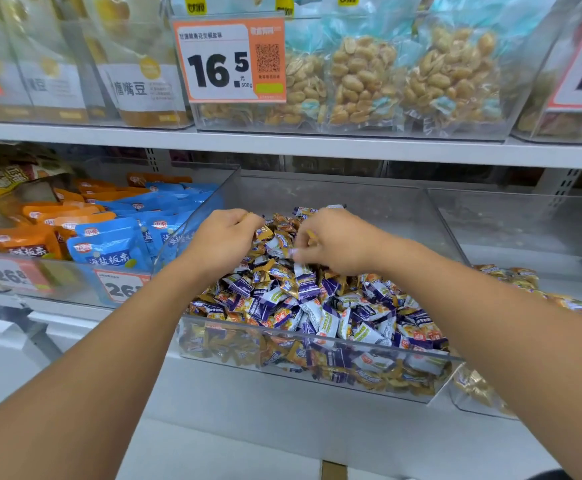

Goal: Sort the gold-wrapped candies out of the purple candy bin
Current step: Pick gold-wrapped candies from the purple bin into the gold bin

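Note:
A clear acrylic bin (317, 344) on the lower shelf holds a heap of purple-and-white wrapped candies (320, 306) mixed with gold-wrapped candies (284, 225) toward the back. My left hand (223, 242) is over the back left of the heap, fingers curled shut on gold-wrapped candies, with a bit of gold wrapper showing at its fingertips. My right hand (334, 242) is over the middle of the heap, its fingers pinching a gold-wrapped candy.
To the right stands another clear bin (511, 216) with gold-wrapped candies (511, 275) in it. Left of the purple bin is a bin of blue and orange snack packs (116, 230). The shelf above (282, 143) carries bags of peanuts (362, 77) and a price tag (230, 60).

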The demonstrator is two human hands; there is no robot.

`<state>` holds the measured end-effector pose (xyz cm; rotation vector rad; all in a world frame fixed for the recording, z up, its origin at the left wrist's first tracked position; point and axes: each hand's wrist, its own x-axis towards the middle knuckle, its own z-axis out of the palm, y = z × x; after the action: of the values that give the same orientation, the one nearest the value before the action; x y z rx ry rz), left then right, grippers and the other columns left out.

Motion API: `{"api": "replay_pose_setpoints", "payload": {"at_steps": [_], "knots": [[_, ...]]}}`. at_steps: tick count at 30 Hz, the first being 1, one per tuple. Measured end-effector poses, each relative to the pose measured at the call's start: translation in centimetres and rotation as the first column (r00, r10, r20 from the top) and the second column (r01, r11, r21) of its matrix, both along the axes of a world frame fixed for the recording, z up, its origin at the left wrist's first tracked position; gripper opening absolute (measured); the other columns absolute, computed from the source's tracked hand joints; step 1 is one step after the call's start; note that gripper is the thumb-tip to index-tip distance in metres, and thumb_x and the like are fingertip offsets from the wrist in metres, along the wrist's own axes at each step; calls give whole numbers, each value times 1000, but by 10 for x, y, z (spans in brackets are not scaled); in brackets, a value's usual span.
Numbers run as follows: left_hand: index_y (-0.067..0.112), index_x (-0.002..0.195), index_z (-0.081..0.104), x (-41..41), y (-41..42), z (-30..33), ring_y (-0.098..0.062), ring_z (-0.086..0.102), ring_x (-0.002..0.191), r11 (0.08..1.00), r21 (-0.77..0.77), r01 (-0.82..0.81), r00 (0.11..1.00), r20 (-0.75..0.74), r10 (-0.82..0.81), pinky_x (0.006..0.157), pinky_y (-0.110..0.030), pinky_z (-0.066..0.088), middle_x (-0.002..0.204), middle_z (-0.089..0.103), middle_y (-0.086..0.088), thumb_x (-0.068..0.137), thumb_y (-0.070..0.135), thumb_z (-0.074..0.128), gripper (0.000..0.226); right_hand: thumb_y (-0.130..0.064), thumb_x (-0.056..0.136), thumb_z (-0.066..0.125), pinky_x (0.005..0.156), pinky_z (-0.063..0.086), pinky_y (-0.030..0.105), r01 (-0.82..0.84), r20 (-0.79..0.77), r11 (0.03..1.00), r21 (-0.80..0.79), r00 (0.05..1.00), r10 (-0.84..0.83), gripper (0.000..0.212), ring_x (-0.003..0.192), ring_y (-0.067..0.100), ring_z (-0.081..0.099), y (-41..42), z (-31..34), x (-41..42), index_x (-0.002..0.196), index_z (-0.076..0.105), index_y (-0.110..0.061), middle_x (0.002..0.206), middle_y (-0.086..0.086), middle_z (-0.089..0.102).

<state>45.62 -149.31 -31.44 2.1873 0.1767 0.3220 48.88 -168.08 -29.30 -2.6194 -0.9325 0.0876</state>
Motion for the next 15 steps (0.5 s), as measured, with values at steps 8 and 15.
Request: {"api": "replay_pose_setpoints", "payload": {"at_steps": [8,15], "knots": [[20,69,65,-11,0,14,-11,26,45,954,-226,198,976,-49,-214,39,-19,21,59,38,3,95,31,62,28,-21,96,42,31,34,12,707,-864,536,462,220,454,21,43,5,36,-20,16,-2,84,55,-11,63,-2,42],[21,70,56,-24,-55,44,-10,21,46,790,-470,394,886,-36,-463,37,-18,12,61,43,1,95,26,61,26,-19,90,49,30,38,12,781,-851,438,446,218,477,20,44,6,49,-80,47,-32,84,60,-4,73,2,46]]}}
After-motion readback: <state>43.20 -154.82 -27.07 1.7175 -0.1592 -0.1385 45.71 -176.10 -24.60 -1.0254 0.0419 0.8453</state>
